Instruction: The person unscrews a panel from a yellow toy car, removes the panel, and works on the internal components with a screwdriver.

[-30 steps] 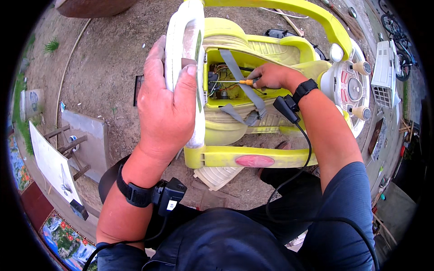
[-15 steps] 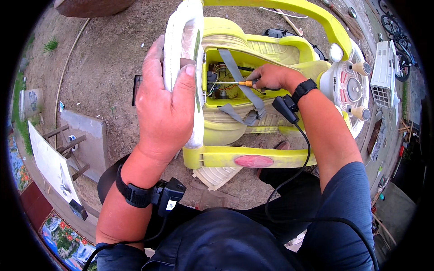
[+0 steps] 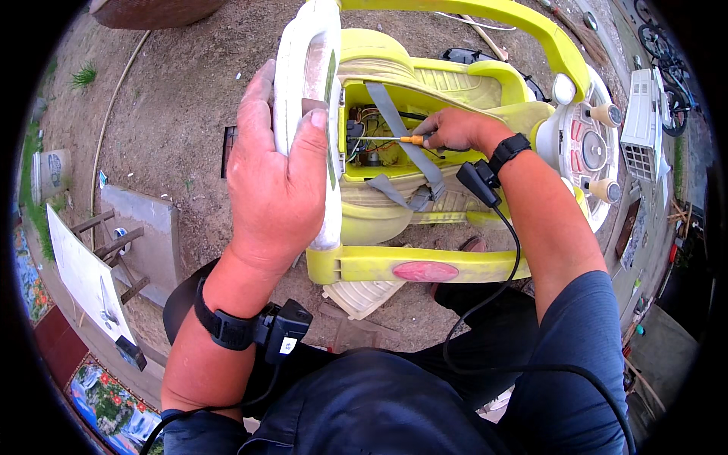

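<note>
A yellow-green ride-on toy car (image 3: pixel 375 49) lies in front of me, its compartment (image 3: pixel 394 163) uncovered. My right hand (image 3: pixel 453 130) grips a screwdriver (image 3: pixel 412 139) with an orange handle. Its long shaft reaches left across the compartment, to a dark part (image 3: pixel 354 130) beside several thin wires (image 3: pixel 371 115). A grey strap (image 3: pixel 394 114) crosses the compartment under the screwdriver. My left hand (image 3: pixel 277 178) clasps the upright white backrest (image 3: pixel 302 68), thumb over its edge and fingers on its outer side. A round motor-like part sits low in the compartment, partly shaded.
On the right is the car's white steering console (image 3: pixel 584 144) with two knobbed handles. A yellow side bar (image 3: pixel 455 264) runs close to my knees. A white board (image 3: pixel 87 273) holding scissors (image 3: pixel 106 297) stands at the left. Black cables hang from both wrist devices.
</note>
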{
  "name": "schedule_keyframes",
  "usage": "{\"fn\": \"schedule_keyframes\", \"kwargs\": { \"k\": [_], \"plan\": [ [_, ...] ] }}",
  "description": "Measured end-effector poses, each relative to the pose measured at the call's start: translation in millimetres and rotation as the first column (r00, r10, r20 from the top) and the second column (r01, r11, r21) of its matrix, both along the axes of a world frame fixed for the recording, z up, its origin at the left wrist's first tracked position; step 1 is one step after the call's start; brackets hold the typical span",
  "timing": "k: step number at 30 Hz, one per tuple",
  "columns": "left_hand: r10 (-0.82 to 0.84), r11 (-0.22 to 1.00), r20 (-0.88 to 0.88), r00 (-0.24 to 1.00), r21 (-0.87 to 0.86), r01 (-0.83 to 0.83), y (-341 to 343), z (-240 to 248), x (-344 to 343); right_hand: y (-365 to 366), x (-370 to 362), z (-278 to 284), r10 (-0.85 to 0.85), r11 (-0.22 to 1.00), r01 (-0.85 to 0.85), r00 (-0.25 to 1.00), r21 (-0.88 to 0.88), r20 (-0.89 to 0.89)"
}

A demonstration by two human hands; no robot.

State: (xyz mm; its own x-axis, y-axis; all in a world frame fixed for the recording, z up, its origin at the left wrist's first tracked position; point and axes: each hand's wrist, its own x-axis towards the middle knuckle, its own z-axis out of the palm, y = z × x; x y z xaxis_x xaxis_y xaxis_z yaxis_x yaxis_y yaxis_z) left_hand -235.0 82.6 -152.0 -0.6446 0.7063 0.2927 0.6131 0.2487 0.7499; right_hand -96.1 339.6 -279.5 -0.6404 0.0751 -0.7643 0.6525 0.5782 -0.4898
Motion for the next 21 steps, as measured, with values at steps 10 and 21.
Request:
{"fn": "schedule_keyframes", "kwargs": {
  "k": [10,21],
  "plan": [
    [0.000,1.000,0.027,1.000,-0.022,0.001,0,-1,0,1,11,-36,0.142,0.946,-0.120,0.988,0.300,-0.054],
    [0.005,1.000,0.049,0.999,0.008,-0.006,0,-1,1,-12,16,-39,0.060,0.935,-0.014,0.991,0.355,-0.120]
  ]
}}
